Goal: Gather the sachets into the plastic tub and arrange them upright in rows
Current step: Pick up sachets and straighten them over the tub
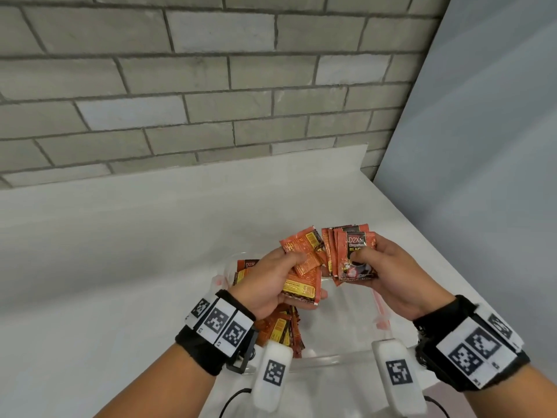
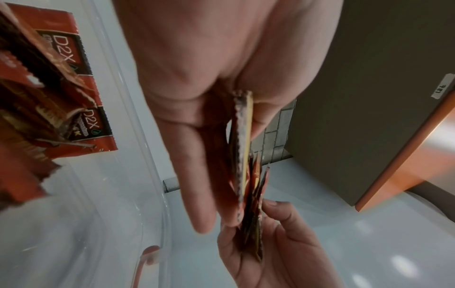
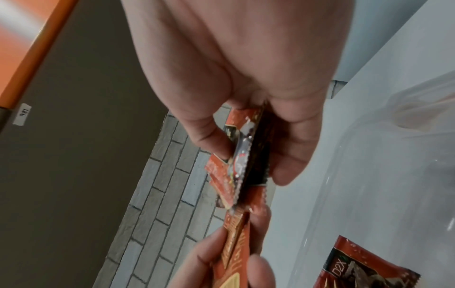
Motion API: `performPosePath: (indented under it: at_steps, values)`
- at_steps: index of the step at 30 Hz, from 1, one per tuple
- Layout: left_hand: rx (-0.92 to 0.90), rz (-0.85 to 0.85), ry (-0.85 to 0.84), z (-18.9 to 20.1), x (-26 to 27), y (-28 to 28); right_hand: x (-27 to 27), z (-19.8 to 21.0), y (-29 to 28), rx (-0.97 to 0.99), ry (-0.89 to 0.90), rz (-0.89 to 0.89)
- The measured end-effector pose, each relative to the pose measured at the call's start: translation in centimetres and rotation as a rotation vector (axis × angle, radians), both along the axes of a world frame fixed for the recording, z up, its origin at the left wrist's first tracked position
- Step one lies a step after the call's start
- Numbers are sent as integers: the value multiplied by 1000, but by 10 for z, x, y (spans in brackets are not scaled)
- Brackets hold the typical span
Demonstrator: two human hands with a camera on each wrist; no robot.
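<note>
- Left hand point(image 1: 272, 282) fingers pinch a loose fan of sachets point(image 1: 304, 267); right hand point(image 1: 388, 273) pinches a squared stack point(image 1: 352, 254).
- Both bundles hover just above the plastic tub point(image 1: 346, 309), left nearer its standing row.

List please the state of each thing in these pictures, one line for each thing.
left hand: grips a loose bunch of sachets above the tub
right hand: pinches a squared stack of sachets, fronts facing up
sachets in left hand: fanned, backs showing
sachets in right hand: stacked together
sachets in tub: lying jumbled, not upright
plastic tub: clear, open, on the counter
</note>
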State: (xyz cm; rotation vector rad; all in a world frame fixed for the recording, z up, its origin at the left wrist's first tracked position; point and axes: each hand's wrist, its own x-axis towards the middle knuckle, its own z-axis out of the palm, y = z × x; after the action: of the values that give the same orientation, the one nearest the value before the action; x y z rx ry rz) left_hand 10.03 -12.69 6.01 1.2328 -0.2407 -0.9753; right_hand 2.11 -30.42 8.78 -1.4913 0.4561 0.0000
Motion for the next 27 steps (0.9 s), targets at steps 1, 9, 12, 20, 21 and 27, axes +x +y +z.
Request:
performPosePath:
  at_steps: [1,9,12,20,21,27]
  values:
    - [9,-14,-22,1,1,1,1,2,0,2,-21,5]
    - [78,-143,-193,1,6,6,16,21,3,-445,-55,239]
    - [105,-155,-241,2,9,8,21,26,3,-498,-53,326]
    - [-147,130,-159,-4,16,14,25,5,7,-24,-128,120]
    - [-183,160,-146,-5,15,12,24,3,10,78,-127,82]
    - [-230,174,-111,-6,0,-15,17,-11,41,3,-124,194]
